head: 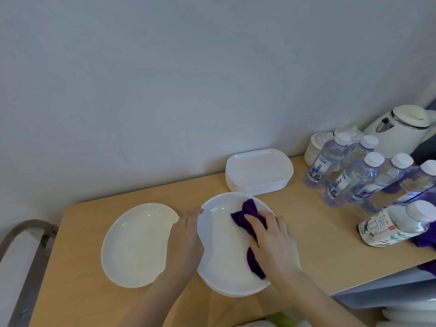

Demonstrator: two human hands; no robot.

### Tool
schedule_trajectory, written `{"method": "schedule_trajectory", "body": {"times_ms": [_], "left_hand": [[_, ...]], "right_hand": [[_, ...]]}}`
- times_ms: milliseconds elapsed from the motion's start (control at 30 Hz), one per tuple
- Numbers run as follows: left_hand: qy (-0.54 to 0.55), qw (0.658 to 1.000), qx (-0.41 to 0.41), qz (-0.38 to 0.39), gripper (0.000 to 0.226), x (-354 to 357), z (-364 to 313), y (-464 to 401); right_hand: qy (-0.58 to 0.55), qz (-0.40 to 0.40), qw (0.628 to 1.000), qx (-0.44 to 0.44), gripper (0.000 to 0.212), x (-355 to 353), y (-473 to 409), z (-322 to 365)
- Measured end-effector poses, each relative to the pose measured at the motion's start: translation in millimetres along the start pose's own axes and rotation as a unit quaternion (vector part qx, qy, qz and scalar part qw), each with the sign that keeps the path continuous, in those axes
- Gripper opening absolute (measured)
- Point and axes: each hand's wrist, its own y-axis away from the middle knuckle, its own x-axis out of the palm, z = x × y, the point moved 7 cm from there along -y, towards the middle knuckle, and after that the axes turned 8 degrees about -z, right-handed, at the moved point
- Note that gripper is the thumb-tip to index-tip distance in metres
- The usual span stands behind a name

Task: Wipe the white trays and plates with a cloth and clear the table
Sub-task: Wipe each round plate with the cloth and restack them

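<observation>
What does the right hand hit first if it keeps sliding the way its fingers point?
Likely the plate's far rim: the right hand presses the cloth pointing up-left across it. Past that, bare table; the tray stack sits further right.

Single head view, looking forward and down at close range onto the table (318,244). Wall (165,79) filling twelve o'clock; both forearms entering from six o'clock.

The cloth (246,217) is dark purple. The plates (221,244) and trays (258,169) are white. The table (318,232) is light brown.
</observation>
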Motion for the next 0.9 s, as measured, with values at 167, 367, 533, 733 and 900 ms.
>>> {"method": "schedule_trajectory", "body": {"times_ms": [167, 367, 533, 733, 900], "left_hand": [[0.028, 0.999, -0.015, 0.001, 0.051, 0.0, 0.4, -0.1], [0.09, 0.995, -0.044, 0.019, 0.051, 0.8, 3.5, -1.1], [0.146, 0.987, -0.051, 0.031, 0.042, -6.6, 6.2, -4.2], [0.225, 0.971, -0.062, 0.045, 0.034, -9.0, -5.5, -0.6], [0.202, 0.976, -0.078, 0.0, 0.035, -11.0, -2.9, 2.6]], "right_hand": [[-0.018, -0.04, 0.998, 0.048, 0.051, 6.9, -22.3, -4.0], [-0.113, -0.022, 0.993, 0.027, 0.047, 25.8, -54.7, 22.9], [-0.155, 0.013, 0.988, -0.023, 0.046, 42.7, -62.6, 58.0], [-0.141, 0.06, 0.987, -0.046, 0.048, 54.4, -49.6, 74.3], [-0.107, 0.081, 0.99, -0.044, 0.051, 55.4, -39.3, 74.7]]}}
